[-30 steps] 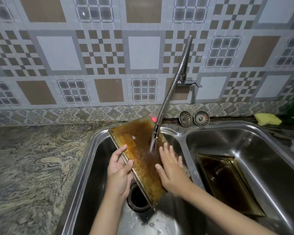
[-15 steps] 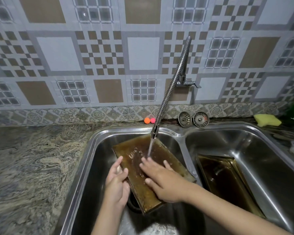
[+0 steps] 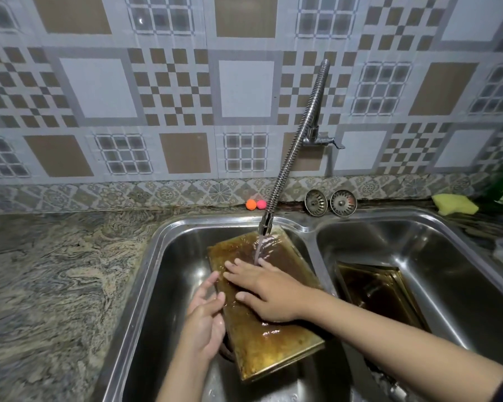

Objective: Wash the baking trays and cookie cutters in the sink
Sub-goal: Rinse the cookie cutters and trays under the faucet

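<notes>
A brown, stained baking tray (image 3: 273, 343) lies bottom-up and slightly tilted in the left basin of the steel sink (image 3: 145, 274). Water runs onto its far end from the flexible tap (image 3: 296, 146). My left hand (image 3: 206, 317) grips the tray's left edge, thumb on top. My right hand (image 3: 262, 288) lies flat on the tray's wet surface, fingers spread, just below the stream. A second dark baking tray (image 3: 381, 294) rests in the right basin. No cookie cutters are visible.
Two sink strainers (image 3: 330, 203) lean against the wall behind the divider. An orange and a pink ball (image 3: 256, 204) sit beside the tap. A yellow sponge (image 3: 455, 204) lies at the back right. A marbled stone counter (image 3: 47, 280) stretches to the left.
The tray has been lowered from a steep upright tilt to nearly flat in the left basin. My right hand has slid from the tray's right edge onto its surface.
</notes>
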`<state>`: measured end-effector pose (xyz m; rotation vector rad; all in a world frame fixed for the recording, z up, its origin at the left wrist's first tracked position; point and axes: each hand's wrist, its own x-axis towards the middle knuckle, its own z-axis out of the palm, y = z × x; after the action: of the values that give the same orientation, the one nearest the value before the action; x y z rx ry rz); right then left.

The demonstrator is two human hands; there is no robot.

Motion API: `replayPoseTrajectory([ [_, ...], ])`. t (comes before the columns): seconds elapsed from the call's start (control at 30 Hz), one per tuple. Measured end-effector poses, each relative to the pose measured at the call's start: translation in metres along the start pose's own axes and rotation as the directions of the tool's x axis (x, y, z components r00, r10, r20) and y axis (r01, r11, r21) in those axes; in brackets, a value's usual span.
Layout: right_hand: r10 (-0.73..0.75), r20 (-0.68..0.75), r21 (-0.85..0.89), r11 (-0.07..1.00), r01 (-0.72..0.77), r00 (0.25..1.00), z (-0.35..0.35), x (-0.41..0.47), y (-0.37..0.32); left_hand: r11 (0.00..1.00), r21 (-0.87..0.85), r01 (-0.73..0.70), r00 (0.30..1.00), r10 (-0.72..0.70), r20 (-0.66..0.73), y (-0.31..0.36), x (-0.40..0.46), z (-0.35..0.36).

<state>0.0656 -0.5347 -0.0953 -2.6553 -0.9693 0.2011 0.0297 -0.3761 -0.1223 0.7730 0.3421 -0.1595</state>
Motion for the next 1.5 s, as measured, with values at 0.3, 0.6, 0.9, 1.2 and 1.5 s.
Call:
replayPoseTrajectory([
  [0.3, 0.360, -0.238, 0.049, 0.932, -0.360, 0.902, -0.011, 0.011, 0.002, 0.983, 0.174, -0.066, 0.983, 0.034, 0.178, 0.008, 0.003, 0.008],
  [0.6, 0.235, -0.170, 0.002, 0.971, -0.238, 0.957, 0.026, -0.057, 0.021, 0.976, 0.143, -0.167, 0.984, 0.156, 0.088, 0.053, 0.011, -0.020],
  [0.9, -0.038, -0.200, -0.162, 0.987, 0.005, 0.979, 0.011, -0.017, 0.005, 0.964, 0.250, -0.088, 0.978, 0.035, 0.207, 0.008, 0.004, 0.005],
  [1.2, 0.406, -0.440, 0.155, 0.913, -0.378, 0.801, -0.012, 0.000, 0.038, 0.957, 0.287, -0.035, 0.988, -0.009, 0.151, 0.011, 0.004, -0.014],
  [1.5, 0.635, -0.166, 0.968, 0.253, 0.000, 0.754, 0.012, -0.063, 0.011, 0.981, 0.185, -0.051, 0.999, 0.051, 0.004, 0.020, 0.023, -0.026],
])
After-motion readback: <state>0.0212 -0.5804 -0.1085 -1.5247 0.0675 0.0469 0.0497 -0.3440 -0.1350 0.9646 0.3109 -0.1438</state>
